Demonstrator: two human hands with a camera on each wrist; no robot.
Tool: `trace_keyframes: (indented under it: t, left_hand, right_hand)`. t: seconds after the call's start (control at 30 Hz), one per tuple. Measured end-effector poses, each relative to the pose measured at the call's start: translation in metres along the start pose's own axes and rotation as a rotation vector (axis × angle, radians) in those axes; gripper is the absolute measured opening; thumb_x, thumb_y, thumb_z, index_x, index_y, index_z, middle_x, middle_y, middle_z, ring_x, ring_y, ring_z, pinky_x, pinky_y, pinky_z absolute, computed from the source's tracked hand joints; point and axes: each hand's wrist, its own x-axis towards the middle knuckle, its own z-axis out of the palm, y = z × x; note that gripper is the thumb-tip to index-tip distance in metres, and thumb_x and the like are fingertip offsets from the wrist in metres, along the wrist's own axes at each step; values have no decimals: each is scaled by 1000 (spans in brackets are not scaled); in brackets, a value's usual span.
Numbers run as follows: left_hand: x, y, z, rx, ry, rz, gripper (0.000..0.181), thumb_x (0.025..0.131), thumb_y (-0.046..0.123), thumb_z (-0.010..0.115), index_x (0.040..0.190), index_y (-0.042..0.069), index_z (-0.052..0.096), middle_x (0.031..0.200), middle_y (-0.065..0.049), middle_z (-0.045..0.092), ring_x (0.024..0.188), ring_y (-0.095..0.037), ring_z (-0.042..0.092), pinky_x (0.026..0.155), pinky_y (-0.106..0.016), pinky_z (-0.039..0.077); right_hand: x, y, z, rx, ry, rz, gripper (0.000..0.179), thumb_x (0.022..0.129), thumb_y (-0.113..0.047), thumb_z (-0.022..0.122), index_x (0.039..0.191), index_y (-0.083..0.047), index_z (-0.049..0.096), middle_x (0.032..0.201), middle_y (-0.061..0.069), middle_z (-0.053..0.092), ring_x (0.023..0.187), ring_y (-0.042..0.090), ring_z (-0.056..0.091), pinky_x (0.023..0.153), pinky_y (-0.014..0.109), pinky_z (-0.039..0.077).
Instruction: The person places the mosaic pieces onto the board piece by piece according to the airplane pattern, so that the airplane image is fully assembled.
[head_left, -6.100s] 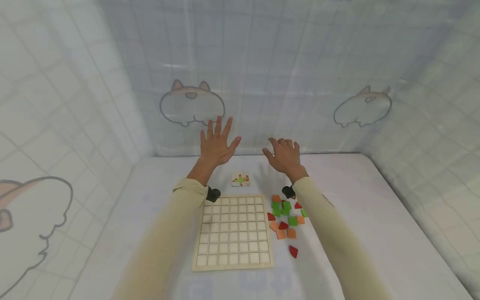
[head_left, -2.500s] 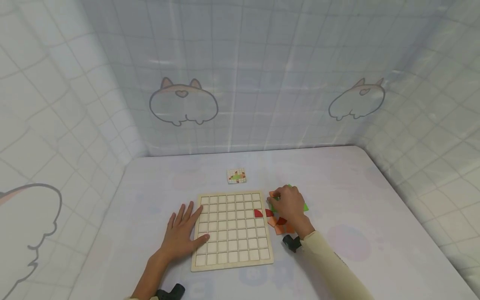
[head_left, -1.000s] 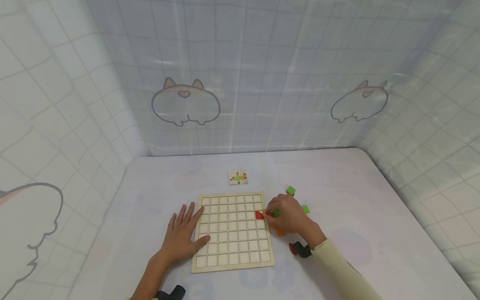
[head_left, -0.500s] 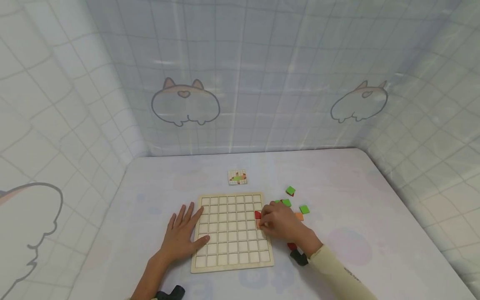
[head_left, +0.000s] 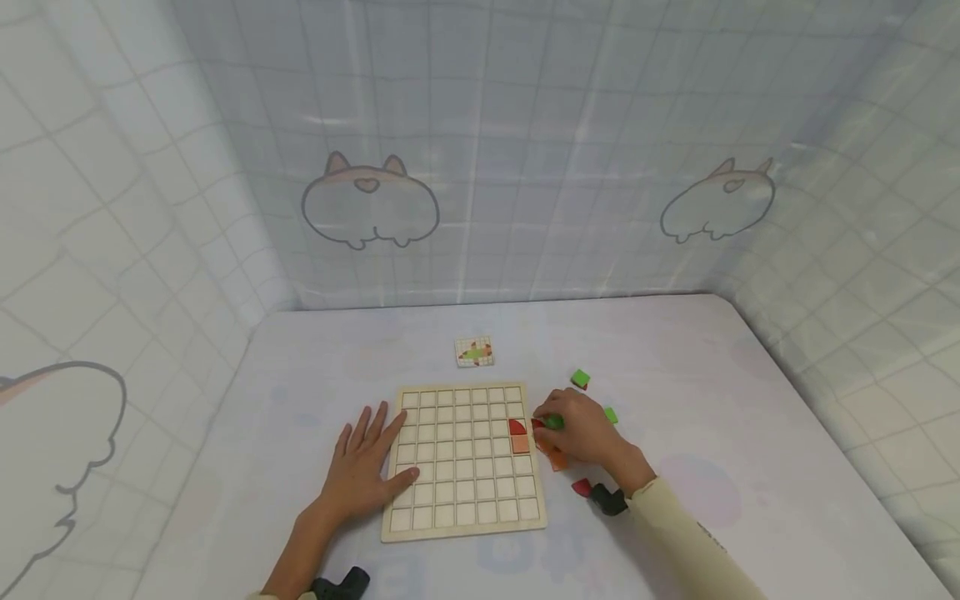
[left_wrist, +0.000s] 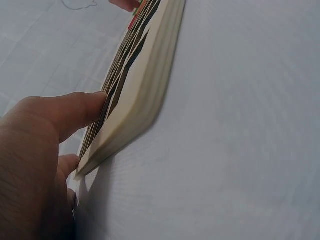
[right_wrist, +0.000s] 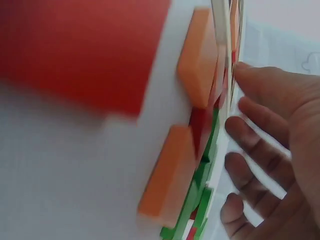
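Several tiles (head_left: 558,461) partly behind the right hand (head_left: 577,425) (grip unclear) — left hand (head_left: 360,471), fingers straight, at the board (head_left: 465,471).

Facing me, a grey-blue back wall (head_left: 540,100) with a grid pattern bears two outlined animal drawings (head_left: 371,204). Gridded side walls (head_left: 885,267) flank my pale table (head_left: 720,358), whose far right corner is rounded. Light streaks the back wall.

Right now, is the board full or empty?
Neither: the board holds a red piece and an orange square; most cells are bare.
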Motion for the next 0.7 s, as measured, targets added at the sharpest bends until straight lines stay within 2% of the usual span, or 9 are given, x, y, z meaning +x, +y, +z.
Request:
trace_keyframes:
  t: [0.13,0.27,0.37,0.43,0.57,0.7]
  left_hand:
    - [-1,1,0,-5,2,-1,90,84,64,60,155,15,33,161,-17,19,147,-40,8,114,-61,4]
    - [-2,0,0,-5,6,1,89,85,65,59,155,16,33,161,-16,19,147,-40,9,113,-62,5]
    - [-2,-1,0,-1,2,-3,90,84,65,59,155,17,32,161,-16,18,147,-39,8,113,-62,5]
    - [-2,-1,0,0,3,-5,90,85,65,59,155,17,32,161,-16,18,147,-39,8,113,-62,5]
    - [-2,-2,1,-3,13,-3,90,84,65,59,155,17,33,161,-16,19,147,-39,8,113,-62,5]
    - [-2,-1,2,-5,22,5,89,84,65,60,155,17,34,160,-16,20,147,-40,10,113,-62,6]
  right_hand:
    - [1,5,0,-59,-9,6,25,80,-29,83,98,-13,78,92,-6,63,80,12,50,68,26,47]
    - [3,4,2,-76,-7,-28,18,80,-26,83,94,-15,79,87,-5,61,76,11,45,66,27,44]
    - [4,2,3,-69,-27,1,14,80,-24,83,91,-16,79,85,-7,60,75,10,44,65,26,43]
    - [5,-1,2,-25,-49,62,12,80,-23,83,88,-17,77,83,-9,58,76,10,44,66,26,44]
    - [4,-4,2,131,-64,199,12,81,-16,80,83,-19,69,76,-13,58,72,11,50,61,27,48]
    - [-2,-5,1,267,-13,254,13,84,-8,76,93,-15,70,77,-10,61,66,11,55,56,27,51]
